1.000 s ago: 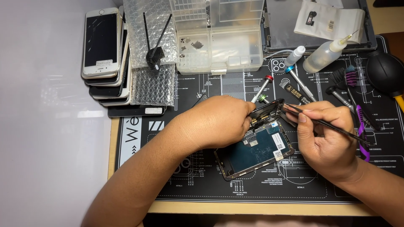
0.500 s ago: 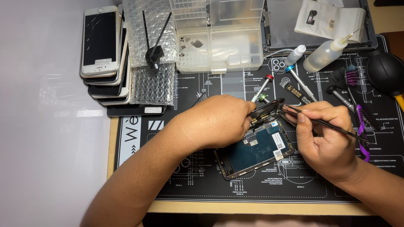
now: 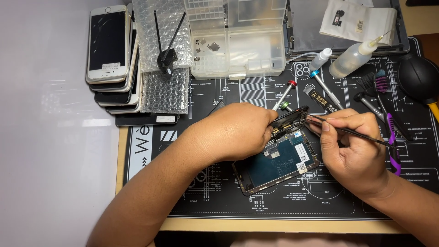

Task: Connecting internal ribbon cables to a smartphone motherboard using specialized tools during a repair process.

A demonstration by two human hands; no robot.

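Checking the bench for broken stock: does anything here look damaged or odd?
The white phone topping the stack at upper left shows cracks across its screen. Beside the left hand, the opened phone lies face down with its insides exposed, while the right hand works a thin tool into it.

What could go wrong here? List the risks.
1. The tweezers in the right hand point into the opened phone; a slip might scratch its exposed parts.
2. The left hand props the phone half open; letting go might strain whatever joins the halves.
3. The screwdrivers lie close and could be knocked.
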